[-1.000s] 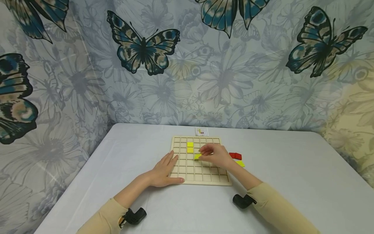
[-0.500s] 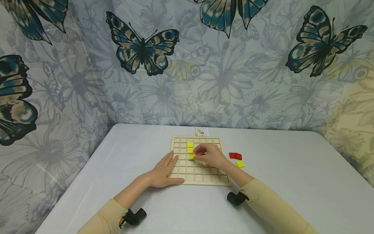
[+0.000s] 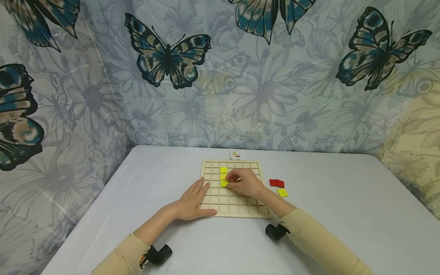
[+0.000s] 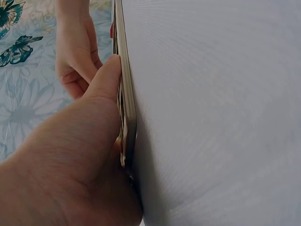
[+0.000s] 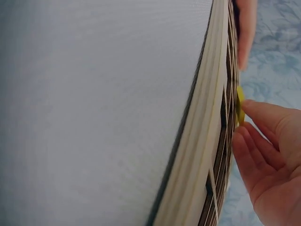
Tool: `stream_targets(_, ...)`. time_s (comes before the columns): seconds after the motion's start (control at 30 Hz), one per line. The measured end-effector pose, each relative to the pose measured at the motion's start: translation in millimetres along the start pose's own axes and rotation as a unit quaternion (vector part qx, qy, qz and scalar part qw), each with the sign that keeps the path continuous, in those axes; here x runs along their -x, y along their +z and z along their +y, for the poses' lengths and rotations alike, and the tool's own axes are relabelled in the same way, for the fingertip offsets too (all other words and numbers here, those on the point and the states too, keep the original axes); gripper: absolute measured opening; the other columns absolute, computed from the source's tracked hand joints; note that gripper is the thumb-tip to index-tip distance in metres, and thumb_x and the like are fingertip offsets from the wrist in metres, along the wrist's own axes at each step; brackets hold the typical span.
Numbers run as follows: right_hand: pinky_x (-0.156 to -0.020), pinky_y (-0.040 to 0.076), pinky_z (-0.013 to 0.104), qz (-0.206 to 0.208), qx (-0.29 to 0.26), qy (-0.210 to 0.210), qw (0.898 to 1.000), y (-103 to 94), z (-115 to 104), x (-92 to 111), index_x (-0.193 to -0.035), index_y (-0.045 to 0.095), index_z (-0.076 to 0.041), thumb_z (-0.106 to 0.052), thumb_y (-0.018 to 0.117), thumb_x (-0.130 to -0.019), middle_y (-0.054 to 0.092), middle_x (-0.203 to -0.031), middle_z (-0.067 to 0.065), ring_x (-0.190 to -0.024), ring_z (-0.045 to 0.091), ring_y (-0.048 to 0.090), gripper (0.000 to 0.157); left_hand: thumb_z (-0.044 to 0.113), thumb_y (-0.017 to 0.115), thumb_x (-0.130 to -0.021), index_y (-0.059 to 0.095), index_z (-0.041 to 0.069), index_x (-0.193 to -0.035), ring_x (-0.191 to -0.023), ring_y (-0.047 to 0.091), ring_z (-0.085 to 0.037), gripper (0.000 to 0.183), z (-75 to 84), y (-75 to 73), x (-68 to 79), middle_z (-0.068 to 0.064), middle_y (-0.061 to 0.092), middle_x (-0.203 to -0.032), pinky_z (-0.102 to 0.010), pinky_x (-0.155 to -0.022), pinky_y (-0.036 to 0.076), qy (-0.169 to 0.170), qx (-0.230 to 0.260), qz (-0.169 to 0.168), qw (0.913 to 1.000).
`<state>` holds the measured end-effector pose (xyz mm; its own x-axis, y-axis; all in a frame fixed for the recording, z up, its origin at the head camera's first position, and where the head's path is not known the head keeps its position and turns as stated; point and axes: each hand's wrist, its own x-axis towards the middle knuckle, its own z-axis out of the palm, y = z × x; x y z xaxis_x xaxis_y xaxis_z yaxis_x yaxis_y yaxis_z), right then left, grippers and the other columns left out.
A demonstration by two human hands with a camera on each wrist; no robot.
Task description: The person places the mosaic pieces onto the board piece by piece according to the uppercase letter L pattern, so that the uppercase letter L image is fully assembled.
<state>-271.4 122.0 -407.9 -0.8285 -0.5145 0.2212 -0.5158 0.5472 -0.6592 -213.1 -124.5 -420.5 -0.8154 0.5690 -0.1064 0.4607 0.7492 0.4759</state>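
A pale wooden grid board lies on the table in the head view. My left hand rests at its left side with fingers straight, the thumb along the near edge. My right hand pinches a yellow square tile between thumb and fingers over the board. In the right wrist view that tile shows edge-on at the fingertips, against the grid. Just beyond it, two yellow tiles sit one behind the other in the same column. The right hand hides part of the grid's middle.
Right of the board lie red tiles and a loose yellow tile. A small printed grid card lies behind the board. White cloth covers the table, and a butterfly-patterned curtain hangs behind it.
The right hand has moved left with the yellow tile, which now lines up below the two placed ones and looks flatter. My left hand stays in place.
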Motion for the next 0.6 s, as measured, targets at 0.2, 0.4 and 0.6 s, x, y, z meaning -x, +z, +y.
stream_targets(0.2,-0.075,0.052,0.027,-0.003,0.002,-0.017,1.0,-0.3,-2.0,1.2,-0.096,0.071,-0.004,-0.004,0.076,-0.084,0.07,-0.091,0.005,-0.083,0.015,0.065,0.012,0.059,0.057,-0.092,0.014,-0.003,-0.154,-0.147,0.0,-0.039,0.098,-0.4,-0.2,-0.1,-0.024,-0.001,-0.16,-0.054,-0.115,0.013,0.005,0.001,0.002,1.0)
stream_targets(0.4,-0.076,0.053,0.027,-0.002,0.011,-0.021,1.0,0.0,-2.7,1.4,-0.096,0.073,-0.005,-0.004,0.076,-0.084,0.07,-0.09,0.004,-0.082,0.014,0.064,0.012,0.063,0.055,-0.091,0.014,-0.005,-0.153,-0.146,0.0,-0.041,0.101,-2.7,1.6,-0.4,-0.026,-0.001,-0.16,-0.057,-0.114,0.012,0.018,0.009,0.011,0.9997)
stream_targets(0.6,-0.076,0.053,0.027,0.0,0.027,-0.029,0.999,0.9,-1.5,1.2,-0.096,0.075,-0.005,-0.004,0.075,-0.084,0.07,-0.089,0.002,-0.08,0.012,0.063,0.012,0.067,0.052,-0.089,0.012,-0.001,-0.155,-0.147,-0.002,-0.036,0.103,-8.2,7.2,-3.1,-0.022,-0.004,-0.161,-0.054,-0.115,0.011,0.015,0.005,0.015,0.9998)
